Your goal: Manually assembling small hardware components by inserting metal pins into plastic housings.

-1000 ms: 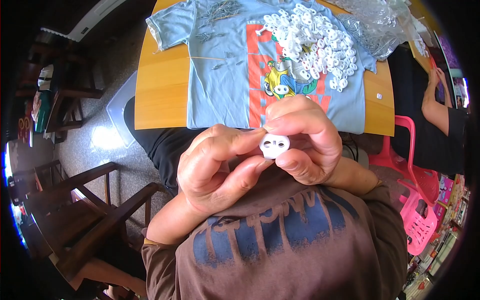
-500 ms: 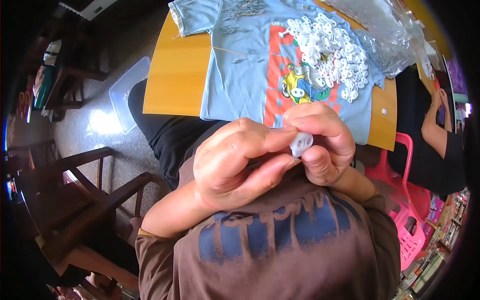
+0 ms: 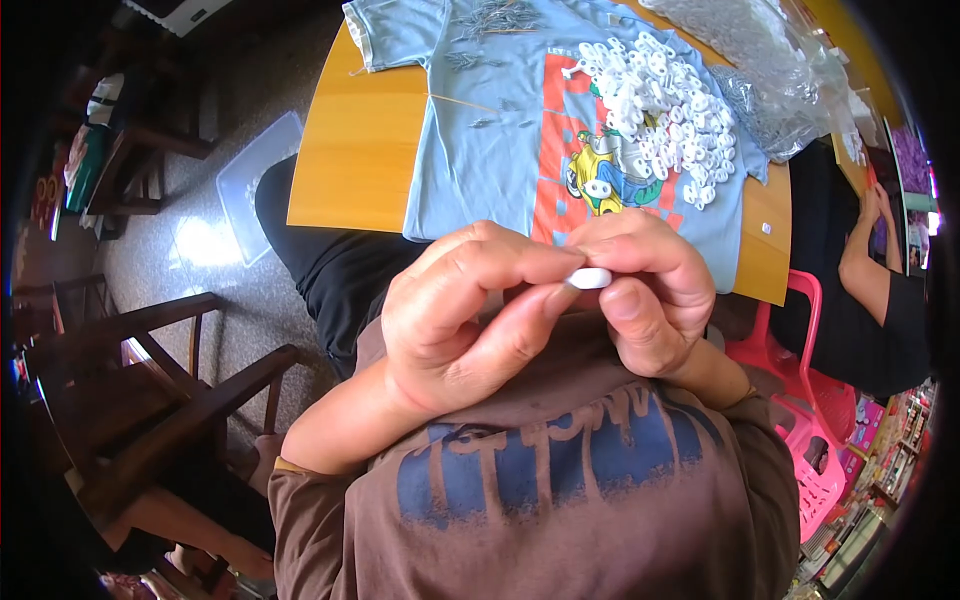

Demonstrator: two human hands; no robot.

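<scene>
Brown short-sleeved shirt (image 3: 560,500) with faded blue lettering, black trousers (image 3: 330,270), bare forearms.

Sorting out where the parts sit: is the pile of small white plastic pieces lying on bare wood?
No, the pile of small white plastic pieces lies on the light blue printed T-shirt.
</scene>
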